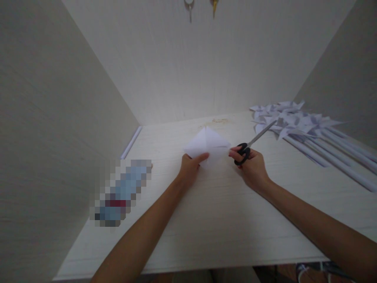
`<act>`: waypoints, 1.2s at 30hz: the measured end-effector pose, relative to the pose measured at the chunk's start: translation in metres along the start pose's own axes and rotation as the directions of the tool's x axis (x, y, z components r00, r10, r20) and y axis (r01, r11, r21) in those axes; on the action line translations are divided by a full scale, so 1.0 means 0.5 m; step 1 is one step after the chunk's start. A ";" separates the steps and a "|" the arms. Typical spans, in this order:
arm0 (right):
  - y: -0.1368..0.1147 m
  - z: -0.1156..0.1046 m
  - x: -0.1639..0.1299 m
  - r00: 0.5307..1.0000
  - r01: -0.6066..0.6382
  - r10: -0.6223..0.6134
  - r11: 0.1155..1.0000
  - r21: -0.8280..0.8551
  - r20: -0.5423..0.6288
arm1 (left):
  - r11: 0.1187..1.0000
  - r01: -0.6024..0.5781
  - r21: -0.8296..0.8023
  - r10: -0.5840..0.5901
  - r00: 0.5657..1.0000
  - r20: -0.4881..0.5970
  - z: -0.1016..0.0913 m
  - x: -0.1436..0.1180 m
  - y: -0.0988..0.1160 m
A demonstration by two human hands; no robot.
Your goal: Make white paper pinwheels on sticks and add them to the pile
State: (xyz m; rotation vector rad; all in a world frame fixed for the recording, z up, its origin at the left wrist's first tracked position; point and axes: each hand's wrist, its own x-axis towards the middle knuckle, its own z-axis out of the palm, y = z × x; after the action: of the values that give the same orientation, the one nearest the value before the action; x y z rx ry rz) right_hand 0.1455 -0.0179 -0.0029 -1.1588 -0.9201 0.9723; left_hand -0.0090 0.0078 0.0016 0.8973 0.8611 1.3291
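My left hand (191, 167) pinches the folded paper (207, 146) just above the counter (224, 204), steadying it; my right hand (252, 167) grips closed scissors (253, 142) (blades angled away) beside it.

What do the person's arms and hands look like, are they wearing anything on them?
Both arms are bare from the forearm down: no sleeves reach into view. The left hand and the right hand wear no gloves, and no watch, bracelet or ring can be seen. No markings show on the arms.
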 end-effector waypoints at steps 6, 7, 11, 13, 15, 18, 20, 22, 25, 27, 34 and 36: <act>-0.001 0.008 -0.017 0.978 0.042 -0.003 0.982 -0.186 0.209 | 0.998 -0.002 -0.066 -0.002 0.998 -0.059 0.031 -0.021 -0.003; -0.002 0.008 -0.018 0.974 0.058 -0.014 0.980 -0.188 0.226 | 0.998 0.000 -0.056 -0.003 0.998 -0.057 0.033 -0.023 -0.006; -0.005 0.006 -0.019 0.972 0.084 -0.044 0.983 -0.164 0.232 | 1.000 -0.013 -0.008 0.013 1.000 0.023 0.033 -0.027 -0.012; -0.005 0.006 -0.018 0.973 0.089 -0.050 0.982 -0.168 0.224 | 0.998 -0.046 0.053 0.043 0.997 0.056 0.032 -0.028 -0.013; -0.005 0.007 -0.018 0.977 0.084 -0.047 0.981 -0.174 0.209 | 0.986 -0.084 0.147 0.075 0.995 0.064 0.031 -0.029 -0.013; -0.004 0.009 -0.018 0.981 0.057 -0.023 0.984 -0.170 0.195 | 0.969 -0.106 0.224 0.096 0.994 0.055 0.031 -0.029 -0.013; -0.005 0.010 -0.018 0.977 0.041 -0.002 0.984 -0.176 0.213 | 0.978 -0.089 0.187 0.083 0.996 0.038 0.032 -0.028 -0.012; -0.007 0.010 -0.019 0.965 0.022 0.025 0.984 -0.176 0.259 | 0.990 -0.066 0.121 0.065 0.998 0.012 0.033 -0.027 -0.011; -0.010 0.012 -0.022 0.937 -0.027 0.077 0.988 -0.150 0.340 | 0.997 -0.047 0.066 0.049 0.999 -0.021 0.034 -0.027 -0.010; -0.011 0.013 -0.024 0.924 -0.061 0.109 0.988 -0.142 0.367 | 0.998 -0.042 0.056 0.044 0.999 -0.029 0.034 -0.027 -0.010; -0.010 0.013 -0.025 0.927 -0.039 0.108 0.980 -0.195 0.359 | 0.983 -0.092 0.157 0.099 0.994 -0.039 0.027 -0.025 -0.019; -0.008 0.012 -0.025 0.925 -0.022 0.095 0.980 -0.198 0.368 | 0.982 -0.099 0.163 0.105 0.994 -0.027 0.024 -0.024 -0.023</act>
State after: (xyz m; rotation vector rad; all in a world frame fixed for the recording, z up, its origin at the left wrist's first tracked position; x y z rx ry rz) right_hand 0.1364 -0.0284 0.0009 -1.1853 -1.3165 1.2017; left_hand 0.0062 -0.0051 -0.0035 1.0592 0.9715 1.3814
